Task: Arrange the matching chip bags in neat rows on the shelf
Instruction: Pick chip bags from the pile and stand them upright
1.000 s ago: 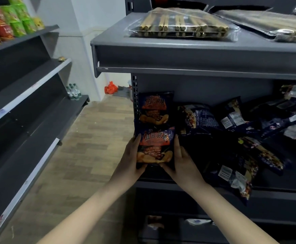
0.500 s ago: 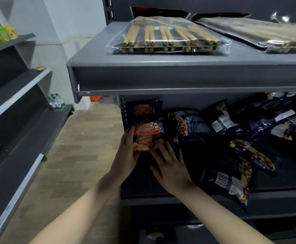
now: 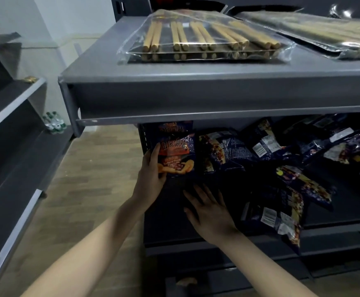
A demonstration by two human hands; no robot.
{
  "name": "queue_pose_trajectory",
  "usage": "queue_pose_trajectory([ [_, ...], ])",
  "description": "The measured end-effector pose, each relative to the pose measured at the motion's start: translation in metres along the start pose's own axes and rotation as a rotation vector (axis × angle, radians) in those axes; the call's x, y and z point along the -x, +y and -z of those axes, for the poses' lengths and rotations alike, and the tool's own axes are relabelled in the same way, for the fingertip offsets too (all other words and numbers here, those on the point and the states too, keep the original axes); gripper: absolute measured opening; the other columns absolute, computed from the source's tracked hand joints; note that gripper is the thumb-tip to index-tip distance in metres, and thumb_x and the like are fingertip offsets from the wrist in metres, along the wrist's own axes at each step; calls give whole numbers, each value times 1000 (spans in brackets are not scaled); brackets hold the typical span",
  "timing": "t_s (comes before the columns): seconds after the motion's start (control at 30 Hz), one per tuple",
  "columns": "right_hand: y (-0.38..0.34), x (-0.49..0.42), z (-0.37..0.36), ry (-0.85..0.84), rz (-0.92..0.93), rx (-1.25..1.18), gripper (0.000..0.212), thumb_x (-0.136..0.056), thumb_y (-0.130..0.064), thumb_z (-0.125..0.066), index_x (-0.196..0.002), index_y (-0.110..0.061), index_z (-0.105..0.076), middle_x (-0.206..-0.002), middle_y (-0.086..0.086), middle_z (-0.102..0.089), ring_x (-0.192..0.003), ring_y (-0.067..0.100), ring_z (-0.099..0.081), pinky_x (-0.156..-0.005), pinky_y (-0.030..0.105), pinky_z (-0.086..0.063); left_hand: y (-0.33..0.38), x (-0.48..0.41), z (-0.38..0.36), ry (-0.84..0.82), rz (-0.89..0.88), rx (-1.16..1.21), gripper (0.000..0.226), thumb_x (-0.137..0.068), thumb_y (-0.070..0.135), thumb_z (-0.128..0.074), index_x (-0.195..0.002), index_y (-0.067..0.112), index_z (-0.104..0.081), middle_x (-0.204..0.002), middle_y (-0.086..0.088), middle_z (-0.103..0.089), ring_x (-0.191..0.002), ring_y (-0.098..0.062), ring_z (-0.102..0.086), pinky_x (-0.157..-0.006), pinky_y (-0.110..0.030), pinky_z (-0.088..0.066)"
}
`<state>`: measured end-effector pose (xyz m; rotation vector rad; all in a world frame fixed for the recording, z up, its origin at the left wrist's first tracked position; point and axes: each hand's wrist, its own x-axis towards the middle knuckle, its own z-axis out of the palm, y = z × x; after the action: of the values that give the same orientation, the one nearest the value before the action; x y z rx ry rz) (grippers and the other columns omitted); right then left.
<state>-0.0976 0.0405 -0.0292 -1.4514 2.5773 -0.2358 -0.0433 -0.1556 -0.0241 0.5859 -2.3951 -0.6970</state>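
Your right hand (image 3: 211, 209) has come off the orange-fronted navy foil chip bag (image 3: 175, 155) and dropped back toward you. It now lies flat, fingers spread, on the bare deck of the dark grey metal shelf (image 3: 170, 213), below and just right of that bag, gripping nothing. Your left hand (image 3: 153, 174) stays at the bag's left edge, fingers straight up along the side. As far as the view shows, it steadies the bag with a flat press rather than wrapping it. The bag stands upright, long axis vertical, with a second matching bag (image 3: 174, 127) directly behind it, mostly hidden under the grey upper shelf (image 3: 217, 97).

Everything left to sort lies right of the orange-fronted bag. The nearest loose navy bag (image 3: 224, 151) touches its right edge and lies skewed, showing what looks like its back. More navy bags (image 3: 303, 183) sprawl further right, and one barcode-side-up bag (image 3: 277, 217) hangs over the front lip. The next bag therefore sits just beyond your right hand's fingertips, so that hand looks the nearer one to reach. The bag will likely need turning upright and face-forward before it joins the row. Above, clear packs of pale wooden sticks (image 3: 196, 39) rest on the upper shelf.
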Motion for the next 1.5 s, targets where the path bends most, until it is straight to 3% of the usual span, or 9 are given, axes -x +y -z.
queue_pose_trajectory([
  [0.13,0,0,-1,10,10,5,74,-80,-58,7,-149,-36,-8,-159,-1,-5,-146,21,3,-114,44,9,4,2,-1,7,8,-71,96,-76,6,-70,-145,29,-7,-143,-22,-30,-122,-37,-44,-95,-53,-45],
  [0.3,-1,1,4,17,7,14,76,-79,-58,7,-149,-34,-7,-159,0,-8,-146,22,-2,-115,46,5,21,21,1,90,7,-198,95,-75,9,-68,-147,21,-6,-151,-23,-11,-133,-40,-22,-107,-54,-25],
  [0.47,1,24,32,387,93,-35,54,-94,-46,-30,-141,-21,-41,-147,6,-41,-137,25,-36,-112,49,-18,63,20,10,148,-177,-126,85,-73,5,-58,-145,17,-16,-152,-20,-12,-136,-39,-20,-109,-53,-27],
  [0.63,43,63,77,662,3,-96,46,-94,-36,-39,-132,-14,-52,-139,9,-49,-134,25,-39,-114,49,-17,129,16,-13,23,-411,-37,68,-84,30,-51,-144,15,-23,-153,-16,-15,-140,-33,-18,-114,-48,-20],
  [0.73,85,95,93,661,-164,-76,48,-92,-35,-36,-132,-13,-52,-139,9,-47,-134,27,-38,-114,47,-12,173,28,-39,-99,-549,9,63,-87,37,-51,-143,16,-30,-154,-11,-17,-140,-30,-18,-115,-39,-16],
  [0.83,123,127,97,619,-298,-64,50,-90,-36,-35,-132,-14,-50,-141,12,-45,-136,30,-35,-112,51,-13,203,42,-74,-290,-707,-110,69,-82,56,-48,-140,20,-37,-152,-9,-23,-136,-32,-23,-114,-48,-18],
  [1.0,161,164,90,546,-425,-32,50,-92,-44,-31,-129,-16,-50,-144,12,-41,-137,32,-32,-110,60,-23,231,54,-108,-713,-674,-440,103,-68,77,-51,-148,32,-5,-156,2,13,-142,-31,11,-114,-52,7],
  [1.33,171,184,65,420,-364,-38,51,-91,-43,-33,-128,-15,-53,-141,11,-43,-136,32,-33,-107,62,-27,233,59,-114,-828,-670,-606,121,-58,80,-59,-148,29,5,-156,2,18,-141,-30,20,-114,-52,9],
  [1.5,173,186,58,396,-288,-37,51,-90,-43,-33,-128,-16,-53,-142,12,-43,-137,33,-33,-109,61,-25,232,61,-115,-797,-698,-639,104,-72,53,-68,-147,37,3,-155,2,20,-140,-29,23,-113,-50,13],
])
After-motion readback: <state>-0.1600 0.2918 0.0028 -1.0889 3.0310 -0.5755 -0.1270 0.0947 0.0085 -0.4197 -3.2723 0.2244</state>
